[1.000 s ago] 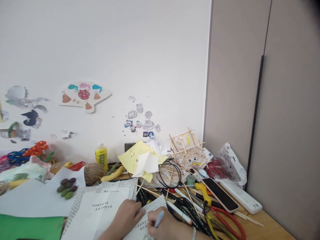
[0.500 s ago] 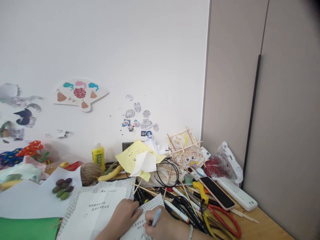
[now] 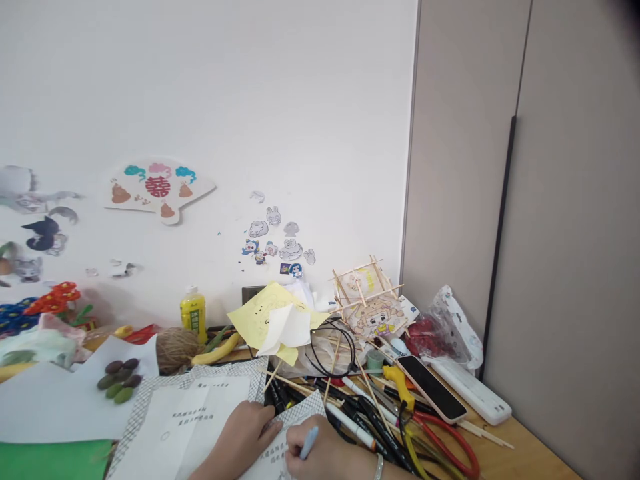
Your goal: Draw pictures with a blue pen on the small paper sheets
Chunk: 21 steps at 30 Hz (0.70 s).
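My right hand (image 3: 315,448) is closed round a light blue pen (image 3: 309,441). Its grip rests on the small sheet of paper with a crosshatched border (image 3: 311,408), which bears handwritten characters; the pen's tip is hidden behind the fingers. My left hand (image 3: 249,433) lies flat with fingers stretched out, palm down at the left part of that sheet. Beneath and to the left is a larger handwritten sheet with the same crosshatched border (image 3: 190,427). Just beyond my hands sit several black markers (image 3: 367,417).
Scissors with red handles (image 3: 463,453), a phone (image 3: 431,389) and a white power strip (image 3: 470,390) lie right. Behind are yellow paper (image 3: 250,317), black cable (image 3: 311,347) and a stick frame (image 3: 367,287). A yellow bottle (image 3: 193,312) stands by the wall; olive-like pieces (image 3: 120,381) lie left.
The view has shifted slightly, so most things sit a little further left. My right hand stays closed on the pen; my left hand keeps its place on the paper.
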Available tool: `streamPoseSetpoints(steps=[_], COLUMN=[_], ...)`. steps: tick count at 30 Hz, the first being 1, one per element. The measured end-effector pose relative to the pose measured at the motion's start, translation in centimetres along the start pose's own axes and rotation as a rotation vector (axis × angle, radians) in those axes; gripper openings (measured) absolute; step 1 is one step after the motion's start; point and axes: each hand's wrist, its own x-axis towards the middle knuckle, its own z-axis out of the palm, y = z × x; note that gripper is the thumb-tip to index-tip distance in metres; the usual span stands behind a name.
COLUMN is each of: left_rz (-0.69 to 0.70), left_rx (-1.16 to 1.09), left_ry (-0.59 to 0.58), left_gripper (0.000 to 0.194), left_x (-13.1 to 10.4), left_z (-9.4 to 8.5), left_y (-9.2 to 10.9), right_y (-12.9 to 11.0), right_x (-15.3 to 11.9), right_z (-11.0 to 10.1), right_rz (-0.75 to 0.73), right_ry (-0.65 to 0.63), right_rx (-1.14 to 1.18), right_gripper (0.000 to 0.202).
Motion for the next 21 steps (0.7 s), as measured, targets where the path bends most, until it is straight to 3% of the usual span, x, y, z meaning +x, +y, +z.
streamPoseSetpoints(steps=[21], left_rz=[0.005], left_rx=[-0.010], left_ry=[0.020], left_gripper=[0.033], left_x=[0.19], left_z=[0.59], left_y=[-0.31], right_y=[-0.01], right_x=[0.03], right_z=[0.06], right_rz=[0.020], right_ry=[-0.015], right_rx=[0.039], right_gripper=[0.018])
